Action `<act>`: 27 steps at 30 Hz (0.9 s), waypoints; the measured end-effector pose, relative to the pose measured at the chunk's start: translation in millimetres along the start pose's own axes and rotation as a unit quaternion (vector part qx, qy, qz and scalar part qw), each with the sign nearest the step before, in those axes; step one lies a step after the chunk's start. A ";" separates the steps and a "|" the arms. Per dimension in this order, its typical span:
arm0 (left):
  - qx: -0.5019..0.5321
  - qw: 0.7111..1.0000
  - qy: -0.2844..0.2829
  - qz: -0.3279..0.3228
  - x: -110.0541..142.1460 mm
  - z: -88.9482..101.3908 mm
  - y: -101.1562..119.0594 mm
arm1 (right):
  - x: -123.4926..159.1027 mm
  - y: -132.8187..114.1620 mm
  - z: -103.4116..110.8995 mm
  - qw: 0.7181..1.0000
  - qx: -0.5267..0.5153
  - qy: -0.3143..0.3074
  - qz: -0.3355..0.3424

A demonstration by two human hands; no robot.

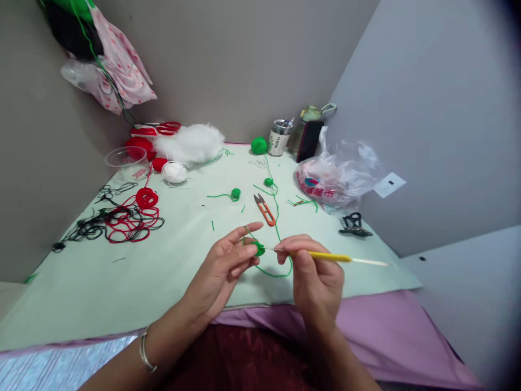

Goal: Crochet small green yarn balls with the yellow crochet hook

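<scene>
Between thumb and fingers, my left hand (230, 258) pinches a small green crochet piece (259, 249). Green yarn (273, 275) passes over its raised index finger and loops below the piece. My right hand (315, 271) grips a yellow-handled crochet hook (328, 256) like a pencil. The hook's thin metal tip meets the green piece. Just beyond the hands lie orange thread snips (265, 210). Two small green crocheted balls, one on the left (235, 193) and one farther back (268, 182), trail yarn tails.
A green yarn ball (259, 145) sits at the back beside a pen cup (280, 138) and a phone (310, 141). White stuffing (191, 142), white yarn (175, 172) and tangled red and black cord (126, 220) lie left. A plastic bag (337, 176) and black hair clip (355, 225) lie right.
</scene>
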State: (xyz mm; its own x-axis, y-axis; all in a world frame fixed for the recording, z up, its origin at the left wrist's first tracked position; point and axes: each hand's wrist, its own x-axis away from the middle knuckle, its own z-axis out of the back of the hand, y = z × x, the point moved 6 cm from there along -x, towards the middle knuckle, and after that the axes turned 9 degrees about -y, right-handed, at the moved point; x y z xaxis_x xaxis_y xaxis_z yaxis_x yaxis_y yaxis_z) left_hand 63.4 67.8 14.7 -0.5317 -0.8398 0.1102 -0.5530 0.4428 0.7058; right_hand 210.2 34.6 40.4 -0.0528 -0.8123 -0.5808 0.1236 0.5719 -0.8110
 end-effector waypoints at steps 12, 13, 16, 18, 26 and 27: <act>0.020 0.999 0.006 0.025 -3.7 1.8 -9.3 | 6.8 -12.3 -5.9 0.974 0.195 -0.031 0.112; 0.034 0.999 0.005 0.031 -3.8 2.2 -8.6 | 4.9 -9.0 -1.0 0.985 0.151 -0.011 0.079; 0.012 1.000 0.019 0.005 -2.9 3.8 -2.4 | -0.4 1.7 4.9 1.000 0.005 0.027 -0.012; -0.035 0.999 0.022 -0.022 -1.6 2.8 0.8 | -3.3 3.9 -0.5 0.999 -0.031 0.004 -0.030; -0.120 0.992 0.014 -0.040 2.7 -0.2 2.5 | -5.9 17.9 -2.5 0.988 -0.126 -0.001 -0.092; -0.121 0.992 0.015 -0.042 3.2 0.1 3.2 | -6.0 18.8 -1.8 0.985 -0.141 -0.002 -0.098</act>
State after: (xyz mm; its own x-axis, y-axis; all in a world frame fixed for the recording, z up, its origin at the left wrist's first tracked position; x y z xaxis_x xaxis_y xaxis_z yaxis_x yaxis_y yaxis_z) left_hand 59.9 66.6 17.2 -0.4692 -0.8809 0.0625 -0.4223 0.2859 0.8602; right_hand 211.0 50.5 28.5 -0.0448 -0.9101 -0.4120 -0.1687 0.4134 -0.8948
